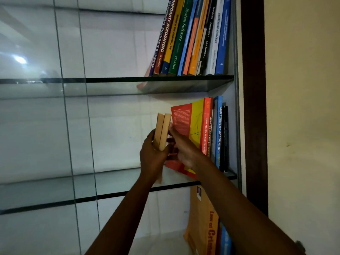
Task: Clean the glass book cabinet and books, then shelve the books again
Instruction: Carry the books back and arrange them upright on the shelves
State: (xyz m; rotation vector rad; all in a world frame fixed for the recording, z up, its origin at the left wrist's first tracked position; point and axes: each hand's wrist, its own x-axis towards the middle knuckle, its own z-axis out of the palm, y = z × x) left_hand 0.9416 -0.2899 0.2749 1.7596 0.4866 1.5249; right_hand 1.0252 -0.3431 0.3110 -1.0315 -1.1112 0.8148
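Note:
My left hand (152,155) grips two thin tan books (162,131) upright, page edges toward me, just above the middle glass shelf (110,179). My right hand (184,146) lies with straight fingers against the cover of a red and yellow book (191,122), which leans to the left on that shelf. To the right of it stand an orange-spined book, a blue "Management Accounting" book (219,131) and a dark book against the cabinet's right side. The tan books sit just left of the leaning book.
A row of upright books (191,35) fills the right end of the upper glass shelf (110,80). Below, an orange "Law of Crimes" book (204,223) leans on the lowest level. A dark wooden frame (254,107) bounds the cabinet on the right. A glass door with reflections covers the left.

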